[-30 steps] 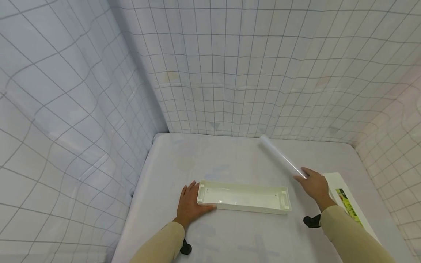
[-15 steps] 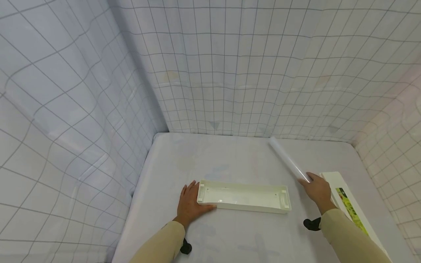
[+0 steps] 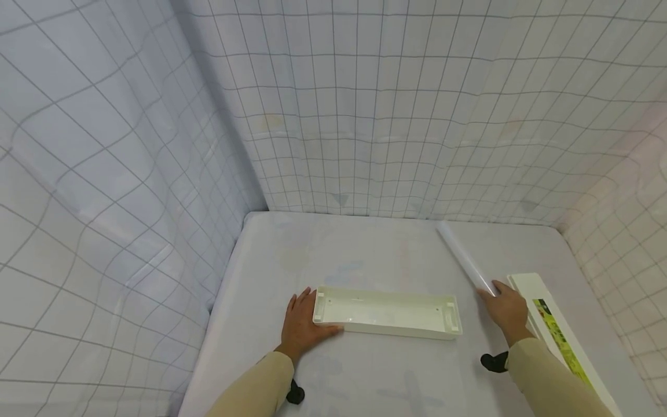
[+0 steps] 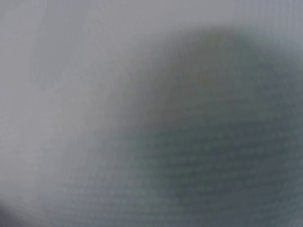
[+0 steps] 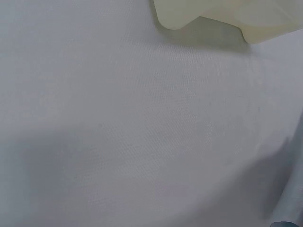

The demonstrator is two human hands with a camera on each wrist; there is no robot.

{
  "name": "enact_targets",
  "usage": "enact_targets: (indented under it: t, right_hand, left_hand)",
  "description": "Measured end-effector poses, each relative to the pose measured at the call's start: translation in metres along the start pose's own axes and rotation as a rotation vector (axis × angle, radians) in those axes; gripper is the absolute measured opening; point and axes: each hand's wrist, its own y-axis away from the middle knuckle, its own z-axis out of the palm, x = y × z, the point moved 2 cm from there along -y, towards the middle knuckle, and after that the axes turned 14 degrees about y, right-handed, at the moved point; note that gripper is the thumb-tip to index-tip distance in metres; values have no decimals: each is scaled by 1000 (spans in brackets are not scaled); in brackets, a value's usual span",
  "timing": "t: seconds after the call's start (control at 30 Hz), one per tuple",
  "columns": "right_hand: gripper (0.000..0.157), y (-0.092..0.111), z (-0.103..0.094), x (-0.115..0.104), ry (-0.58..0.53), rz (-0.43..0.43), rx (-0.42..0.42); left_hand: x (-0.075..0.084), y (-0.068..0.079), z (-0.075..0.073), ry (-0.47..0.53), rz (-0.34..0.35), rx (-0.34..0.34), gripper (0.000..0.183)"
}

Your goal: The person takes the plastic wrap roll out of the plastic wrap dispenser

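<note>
A long, shallow cream plastic tray (image 3: 385, 310) lies on the white table in the head view, its open side up. My left hand (image 3: 302, 324) rests against its left end, fingers fairly straight along that end and thumb stretched along the front side. To the right, my right hand (image 3: 505, 307) grips the near end of a shiny, translucent roll of cling film (image 3: 465, 258), which slants away toward the back wall. In the right wrist view, part of the roll (image 5: 289, 201) shows at the lower right edge, with the tray's end (image 5: 218, 14) at the top. The left wrist view is only blur.
A long white lid-like piece (image 3: 565, 341) with a yellow-green label lies right of my right hand, partly hidden by the sleeve. White sheets with a grid pattern (image 3: 365, 116) enclose the table at the back and both sides.
My right hand has shifted slightly right and toward me, bringing the roll of cling film with it; the roll's far end swung right. The left hand and tray have stayed put.
</note>
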Motion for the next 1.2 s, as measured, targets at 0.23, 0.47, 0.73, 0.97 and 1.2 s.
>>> enact_targets:
  t: [0.23,0.47,0.73,0.97,1.2]
  right_hand:
    - [69,3,-1,1,-14,20,7]
    - [67,5,-2,-2,-20,22,15]
    - [68,5,1,-2,-36,30,6]
    - [68,3,6,-1,-48,9,13]
    - [69,2,6,-2,-34,-1,8]
  left_hand:
    - [1,2,1,-3,25,28,107]
    - [0,3,2,-2,34,34,108]
    - [2,3,1,7,14,18,108]
    - [3,2,-1,4,3,9,108]
    - [2,2,-2,-6,14,19,108]
